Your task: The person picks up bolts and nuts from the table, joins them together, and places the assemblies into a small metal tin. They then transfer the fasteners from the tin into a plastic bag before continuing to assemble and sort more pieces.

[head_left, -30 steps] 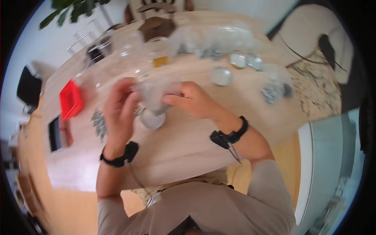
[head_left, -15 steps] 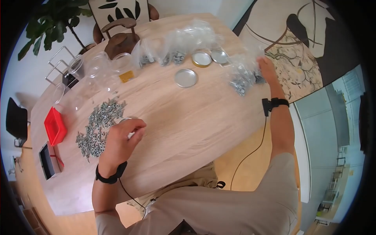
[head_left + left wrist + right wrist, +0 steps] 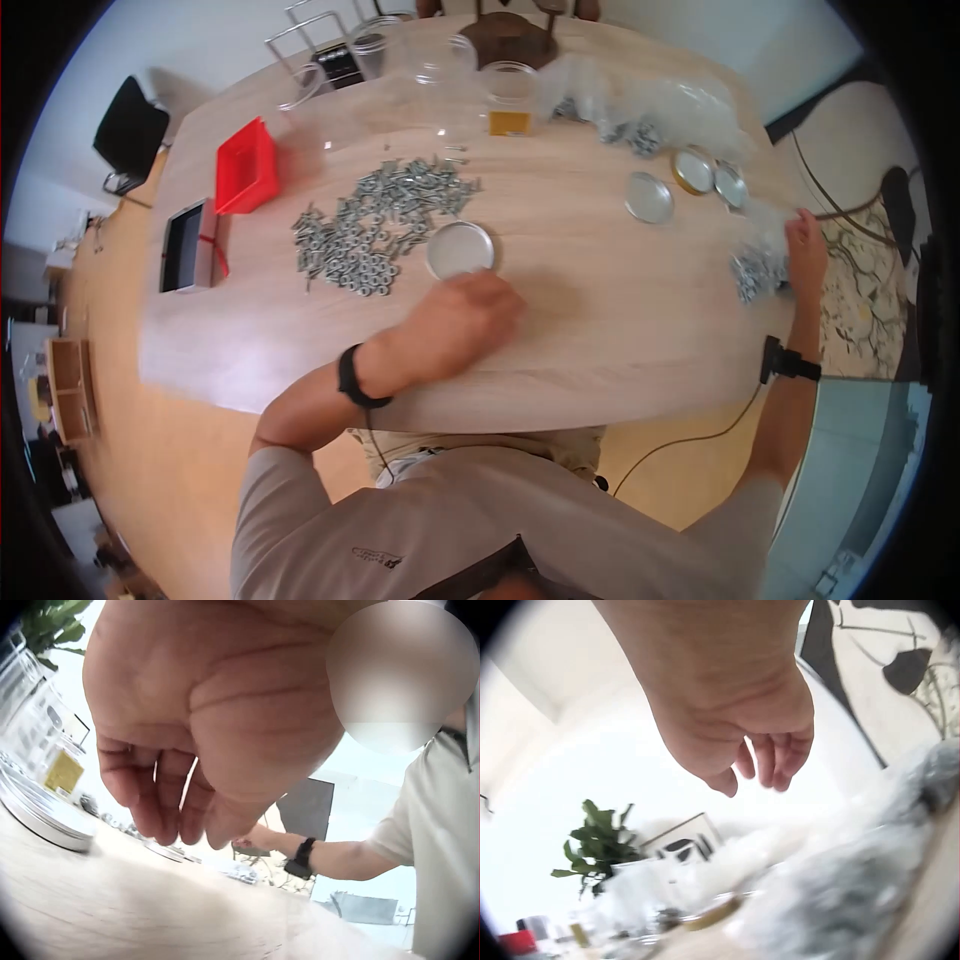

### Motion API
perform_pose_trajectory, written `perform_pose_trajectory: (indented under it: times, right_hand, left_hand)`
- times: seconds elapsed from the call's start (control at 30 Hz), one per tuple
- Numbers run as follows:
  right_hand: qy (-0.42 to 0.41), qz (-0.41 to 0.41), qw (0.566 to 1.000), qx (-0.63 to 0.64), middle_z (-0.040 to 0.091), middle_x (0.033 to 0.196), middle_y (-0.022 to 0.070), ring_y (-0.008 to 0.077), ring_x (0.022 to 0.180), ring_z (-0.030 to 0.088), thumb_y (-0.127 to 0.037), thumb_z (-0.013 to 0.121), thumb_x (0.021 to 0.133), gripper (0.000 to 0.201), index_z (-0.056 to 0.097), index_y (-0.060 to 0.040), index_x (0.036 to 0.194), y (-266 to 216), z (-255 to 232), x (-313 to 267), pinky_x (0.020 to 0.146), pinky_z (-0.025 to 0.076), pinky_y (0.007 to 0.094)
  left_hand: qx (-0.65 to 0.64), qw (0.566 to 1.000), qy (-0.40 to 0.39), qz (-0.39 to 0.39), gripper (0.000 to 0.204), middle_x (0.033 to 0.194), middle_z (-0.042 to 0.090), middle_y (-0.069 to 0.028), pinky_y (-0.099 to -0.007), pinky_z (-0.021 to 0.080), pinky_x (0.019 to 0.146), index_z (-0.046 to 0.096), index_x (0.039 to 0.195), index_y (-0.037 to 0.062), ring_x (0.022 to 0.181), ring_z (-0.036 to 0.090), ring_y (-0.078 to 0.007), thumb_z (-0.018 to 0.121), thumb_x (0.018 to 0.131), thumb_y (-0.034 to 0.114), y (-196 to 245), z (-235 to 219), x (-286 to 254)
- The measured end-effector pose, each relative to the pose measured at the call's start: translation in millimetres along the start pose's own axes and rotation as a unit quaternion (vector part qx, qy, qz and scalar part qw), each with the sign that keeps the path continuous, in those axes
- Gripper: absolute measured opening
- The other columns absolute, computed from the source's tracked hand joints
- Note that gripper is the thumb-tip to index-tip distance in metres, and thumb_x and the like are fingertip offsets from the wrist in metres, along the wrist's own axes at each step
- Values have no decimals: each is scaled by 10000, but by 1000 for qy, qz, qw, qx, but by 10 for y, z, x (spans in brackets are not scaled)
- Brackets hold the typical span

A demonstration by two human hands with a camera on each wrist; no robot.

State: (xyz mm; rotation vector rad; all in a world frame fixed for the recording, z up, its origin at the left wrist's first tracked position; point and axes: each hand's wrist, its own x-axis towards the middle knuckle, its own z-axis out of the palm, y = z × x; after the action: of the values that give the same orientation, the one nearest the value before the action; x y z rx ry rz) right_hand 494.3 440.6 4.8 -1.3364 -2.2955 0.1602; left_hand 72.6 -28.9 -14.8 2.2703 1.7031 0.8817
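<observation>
My left hand (image 3: 455, 320) hovers over the table just in front of a round metal lid (image 3: 460, 250). In the left wrist view its fingers (image 3: 154, 791) hang loosely bent with nothing between them. Behind the lid spreads a pile of screws and nuts (image 3: 375, 225). At the table's right side, my right hand (image 3: 806, 255) is beside a clear plastic bag of metal hardware (image 3: 752, 272). The right wrist view has that hand (image 3: 739, 727) above the blurred bags (image 3: 840, 892), fingers relaxed and holding nothing.
A red tray (image 3: 246, 170) and a dark open box (image 3: 190, 250) stand at the left. Clear jars (image 3: 510, 90) line the back, beside more plastic bags (image 3: 690, 110). Several metal lids (image 3: 650, 198) lie at the right. Cables trail from both wrists.
Both hands held a clear plastic bag over the lid a second ago. The right hand has since gone to the far right and is empty. The left hand stayed near the lid; the head view turned.
</observation>
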Motion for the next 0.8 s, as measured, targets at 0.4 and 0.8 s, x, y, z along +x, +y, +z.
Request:
perform_pose_trajectory:
  times: [0.4, 0.8]
  right_hand:
    - [-227, -268, 936, 18, 727, 1138, 206, 411, 1099, 681, -110, 717, 926, 287, 743, -24, 1199, -2094, 879, -438, 957, 544, 476]
    - [-302, -448, 817, 200, 701, 1238, 164, 361, 1211, 626, -149, 809, 871, 301, 766, -60, 1156, -3689, 857, -1264, 1036, 525, 452]
  left_hand:
    - [210, 973, -18, -89, 106, 1002, 675, -53, -421, 494, 989, 706, 958, 102, 1010, 663, -250, 679, 856, 87, -134, -135, -331]
    - [101, 992, 3, -75, 346, 1145, 720, -118, -465, 513, 1030, 691, 1256, 30, 1158, 666, -326, 701, 933, 153, -253, -380, -425]
